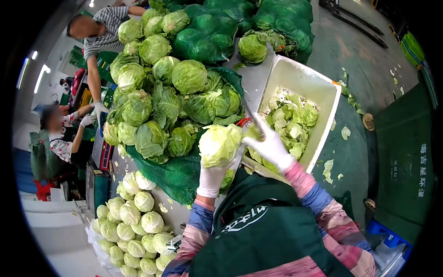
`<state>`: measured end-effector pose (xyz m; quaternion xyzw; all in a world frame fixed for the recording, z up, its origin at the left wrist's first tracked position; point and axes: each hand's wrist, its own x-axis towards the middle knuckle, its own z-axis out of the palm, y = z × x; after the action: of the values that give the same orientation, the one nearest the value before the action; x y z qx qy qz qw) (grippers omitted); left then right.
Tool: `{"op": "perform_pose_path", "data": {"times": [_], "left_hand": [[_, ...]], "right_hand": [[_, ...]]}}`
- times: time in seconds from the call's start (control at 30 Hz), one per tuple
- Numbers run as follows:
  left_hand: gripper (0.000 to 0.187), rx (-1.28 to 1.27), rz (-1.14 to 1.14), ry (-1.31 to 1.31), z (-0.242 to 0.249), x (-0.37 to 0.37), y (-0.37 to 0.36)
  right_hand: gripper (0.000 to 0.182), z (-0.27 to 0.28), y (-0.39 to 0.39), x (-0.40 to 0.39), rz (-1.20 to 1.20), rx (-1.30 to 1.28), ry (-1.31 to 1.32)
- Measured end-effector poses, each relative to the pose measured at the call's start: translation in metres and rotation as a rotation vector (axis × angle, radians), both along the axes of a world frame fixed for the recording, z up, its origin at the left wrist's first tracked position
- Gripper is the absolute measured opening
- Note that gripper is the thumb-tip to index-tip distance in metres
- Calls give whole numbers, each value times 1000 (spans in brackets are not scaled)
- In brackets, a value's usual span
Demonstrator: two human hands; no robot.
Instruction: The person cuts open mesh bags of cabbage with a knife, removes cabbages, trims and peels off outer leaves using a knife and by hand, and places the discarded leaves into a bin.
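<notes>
A pale, trimmed cabbage [220,145] rests in my left hand [213,177], which wears a white glove and grips it from below. Just to its right, my right hand [271,147], also gloved, is closed around a knife [249,111] whose narrow grey blade points away from me. A loose green leaf [252,132] shows at the fingers of that hand, between it and the cabbage. Beneath my right hand, the white foam box [328,108] holds cut leaves [293,122].
Untrimmed cabbages [189,77] are piled on green netting [170,177] ahead. Paler cabbages [136,217] are stacked at lower left. Full green net sacks [207,32] lie at the back. Two people [108,27] work across the table. A green bin [401,152] stands right.
</notes>
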<state>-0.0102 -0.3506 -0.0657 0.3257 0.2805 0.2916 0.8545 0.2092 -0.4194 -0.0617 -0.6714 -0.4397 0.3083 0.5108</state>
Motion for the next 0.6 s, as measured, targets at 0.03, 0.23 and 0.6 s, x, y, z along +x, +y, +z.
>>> {"op": "perform_pose_path", "data": {"times": [0.03, 0.23, 0.6], "left_hand": [[75, 18, 6, -3, 0, 7, -3], [69, 90, 86, 99, -4, 20, -9], [71, -98, 57, 111, 35, 39, -25]], "right_hand": [[102, 25, 1, -16, 82, 143, 42], [100, 39, 7, -46, -34, 116, -396], [24, -15, 9, -4, -241, 168, -63]]}}
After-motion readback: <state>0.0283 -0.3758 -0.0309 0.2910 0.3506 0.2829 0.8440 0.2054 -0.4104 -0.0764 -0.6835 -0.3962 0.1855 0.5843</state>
